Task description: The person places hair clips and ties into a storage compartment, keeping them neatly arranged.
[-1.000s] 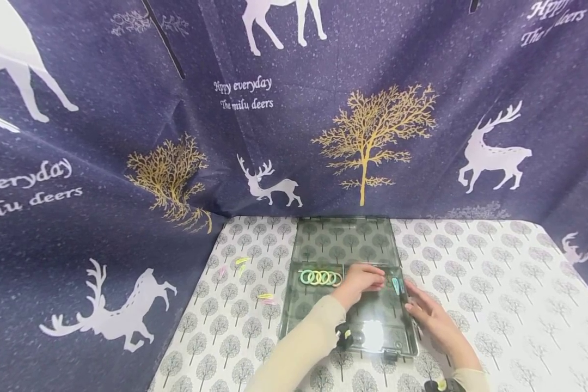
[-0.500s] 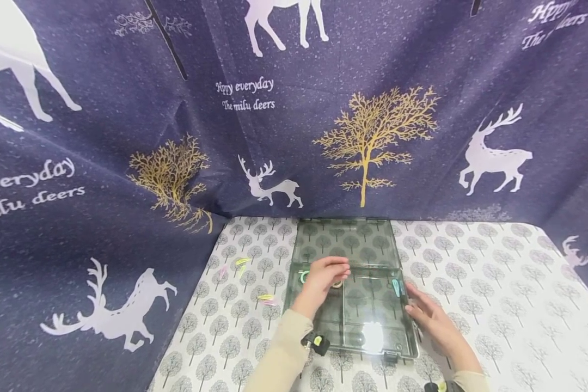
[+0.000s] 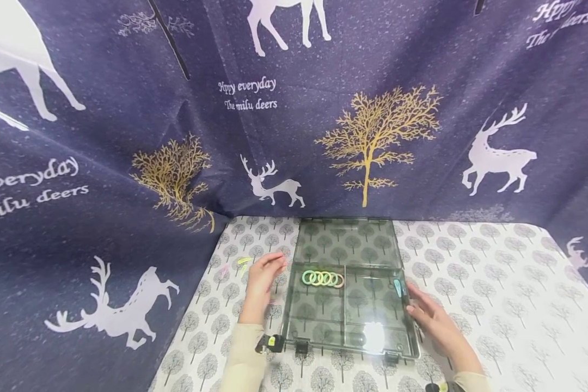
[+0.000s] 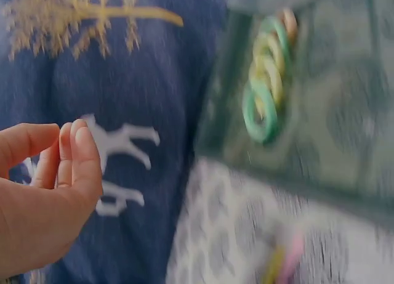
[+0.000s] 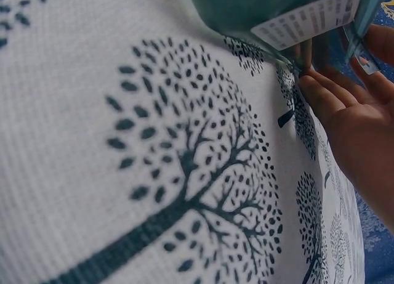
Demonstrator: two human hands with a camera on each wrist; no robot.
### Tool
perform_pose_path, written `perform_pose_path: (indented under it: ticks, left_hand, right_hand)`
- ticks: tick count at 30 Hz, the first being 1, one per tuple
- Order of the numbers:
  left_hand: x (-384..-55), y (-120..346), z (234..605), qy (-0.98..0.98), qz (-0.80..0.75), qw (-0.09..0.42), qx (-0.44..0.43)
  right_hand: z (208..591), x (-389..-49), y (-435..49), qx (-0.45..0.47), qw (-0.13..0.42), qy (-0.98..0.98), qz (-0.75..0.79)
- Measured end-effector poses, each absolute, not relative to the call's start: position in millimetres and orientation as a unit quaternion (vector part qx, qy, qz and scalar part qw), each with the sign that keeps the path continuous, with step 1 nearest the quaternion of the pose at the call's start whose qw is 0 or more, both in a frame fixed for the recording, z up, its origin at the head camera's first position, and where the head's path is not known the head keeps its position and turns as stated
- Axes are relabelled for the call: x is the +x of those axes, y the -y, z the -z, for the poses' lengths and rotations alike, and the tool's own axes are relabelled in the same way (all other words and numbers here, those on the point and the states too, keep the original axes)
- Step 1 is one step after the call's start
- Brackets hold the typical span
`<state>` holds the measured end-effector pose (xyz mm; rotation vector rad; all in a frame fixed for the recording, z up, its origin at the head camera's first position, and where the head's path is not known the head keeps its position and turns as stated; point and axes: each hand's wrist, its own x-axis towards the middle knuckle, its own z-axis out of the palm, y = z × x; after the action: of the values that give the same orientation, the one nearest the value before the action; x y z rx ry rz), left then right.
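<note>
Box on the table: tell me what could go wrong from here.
The left hand is close to the loose yellow clips, so it might brush them out of place. The right hand touches the side of the box; pushing harder could shift the box and perhaps slide the rings lying inside it.

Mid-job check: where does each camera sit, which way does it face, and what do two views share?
Head: worn on the head, facing forward and down at the open box; left grip, right grip and sleeves show.
Left wrist: looks past the left grip toward dark cloth and rings; blurred.
Right wrist: looks along the right grip at the box's side and tablecloth.
Shared: head and left wrist both show the rings.
</note>
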<state>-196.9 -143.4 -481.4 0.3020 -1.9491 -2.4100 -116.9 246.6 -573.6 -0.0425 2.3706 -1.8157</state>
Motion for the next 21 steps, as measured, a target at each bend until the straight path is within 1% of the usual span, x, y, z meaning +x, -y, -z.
perform_pose_path:
  ticks: [3, 7, 11, 15, 18, 21]
  left_hand:
    - [-197.9, 163.9, 492.8, 0.642, 0.758, 0.027, 0.109]
    - [-198.7, 189.0, 511.2, 0.674, 0.729, 0.023, 0.12]
    - [-199.5, 210.2, 529.4, 0.73, 0.675, -0.004, 0.104]
    - [-199.4, 225.6, 545.9, 0.792, 0.605, -0.045, 0.071]
    - [-199.0, 232.7, 555.4, 0.826, 0.556, -0.074, 0.054]
    - [-199.2, 237.2, 561.6, 0.845, 0.526, -0.091, 0.032]
  right_hand:
    - [572.8, -116.6, -247.1, -0.008, 0.079, -0.791, 0.607]
    - [572.5, -116.5, -246.8, -0.006, 0.083, -0.791, 0.606]
    - [573.1, -116.6, -247.2, -0.006, 0.081, -0.791, 0.606]
    - [571.8, -116.2, -247.3, -0.004, 0.081, -0.792, 0.605]
    - [571.5, -116.3, -246.7, -0.004, 0.086, -0.785, 0.613]
    - [572.3, -116.5, -245.9, -0.001, 0.088, -0.782, 0.617]
